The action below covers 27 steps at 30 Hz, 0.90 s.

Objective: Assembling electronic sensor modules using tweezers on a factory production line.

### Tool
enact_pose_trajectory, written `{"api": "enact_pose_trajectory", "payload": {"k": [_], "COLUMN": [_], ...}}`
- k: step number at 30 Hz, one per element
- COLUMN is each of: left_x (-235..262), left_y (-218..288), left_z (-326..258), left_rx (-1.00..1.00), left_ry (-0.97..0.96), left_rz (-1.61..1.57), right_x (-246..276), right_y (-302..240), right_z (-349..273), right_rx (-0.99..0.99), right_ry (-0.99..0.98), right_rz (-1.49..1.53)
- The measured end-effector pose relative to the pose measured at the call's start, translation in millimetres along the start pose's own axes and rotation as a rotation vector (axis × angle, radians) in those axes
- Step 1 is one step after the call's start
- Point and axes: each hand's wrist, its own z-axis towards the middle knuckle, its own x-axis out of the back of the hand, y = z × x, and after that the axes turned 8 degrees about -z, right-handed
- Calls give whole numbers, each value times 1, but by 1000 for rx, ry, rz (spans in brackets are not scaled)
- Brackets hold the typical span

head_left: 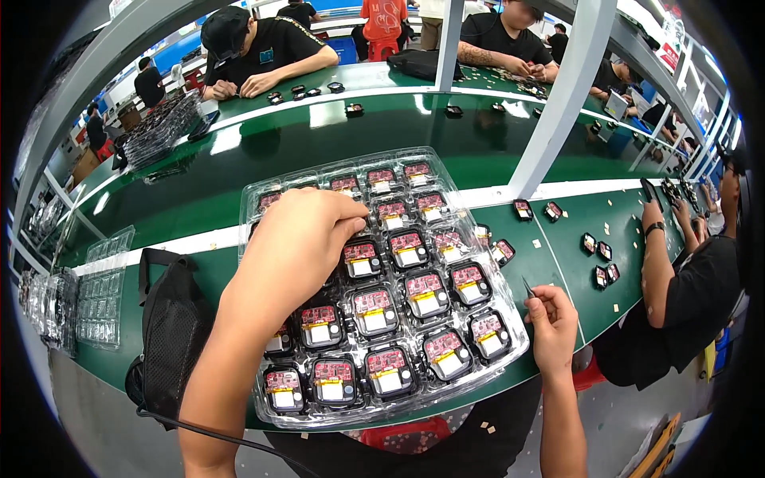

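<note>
A clear plastic blister tray (511,350) lies at a slant in front of me on the green bench. Its pockets hold several small black-cased units (389,372), each with a red circuit board, a white battery block and yellow tape. My left hand (299,235) reaches across the tray's far left part, thumb and forefinger pinched together above the pockets. What they grip, if anything, is hidden, and the hand covers some units. Beside the tray's right edge, my right hand (551,323) grips thin dark tweezers (528,288), whose tip points up and left.
A black mesh bag (177,323) with a cable sits left of the tray. Stacked clear trays (52,307) stand farther left. Loose units (504,252) lie beyond the tray's right edge. A white post (562,103) rises behind it. A co-worker (685,279) sits at right; others work across the green belt.
</note>
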Motion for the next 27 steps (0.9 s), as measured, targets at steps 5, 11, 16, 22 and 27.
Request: {"api": "enact_pose_trajectory", "payload": {"k": [5, 11, 16, 22, 27], "left_x": [-2, -5, -8, -10, -14], "left_y": [-3, -4, 0, -2, 3], "left_z": [-3, 3, 7, 8, 8], "left_rx": [-3, 8, 35, 75, 57], "left_ry": [15, 11, 9, 43, 52], "left_rz": [-11, 6, 34, 79, 166], "right_x": [-1, -1, -2, -3, 3], "right_y": [1, 0, 2, -6, -8], "right_z": [1, 2, 4, 4, 2], "right_rx": [21, 44, 83, 212, 209], "right_ry": [-20, -14, -26, -4, -36], "right_rz": [-6, -34, -135, -159, -154]}}
